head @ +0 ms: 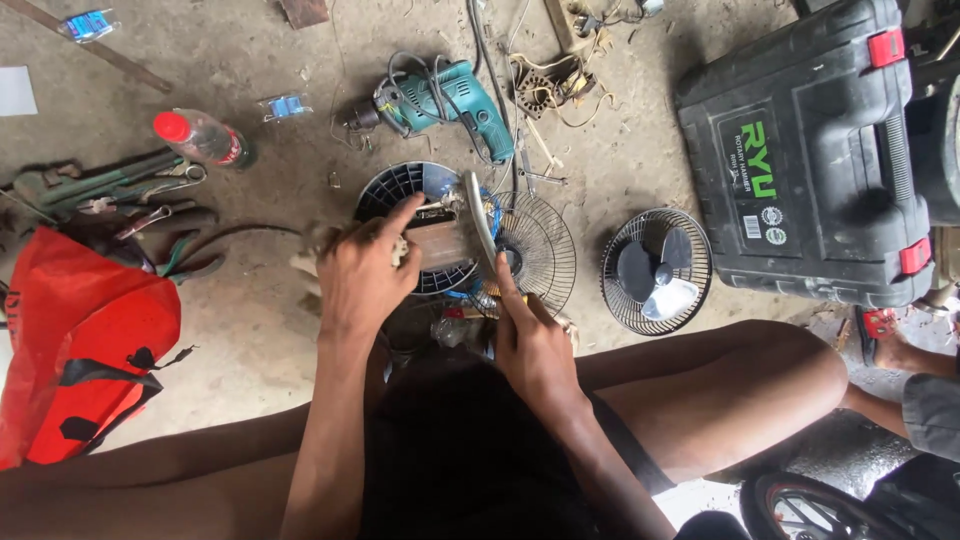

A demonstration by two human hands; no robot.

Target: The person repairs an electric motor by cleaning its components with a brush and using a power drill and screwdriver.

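At the centre of the view, a small fan motor assembly (442, 240) sits raised over the floor, gripped from both sides so it stays steady. The left hand (362, 275) closes on its 9 o'clock side, index finger stretched over the top. The right hand (530, 340), at 5 o'clock, is curled shut around a thin tool whose tip I cannot make out. Behind lie a black fan guard (400, 195) and a wire grille (540, 255). A teal electric drill (450, 100) lies at 12 o'clock, a small caged fan (655, 270) at 3 o'clock, a black tool case (810, 150) beyond.
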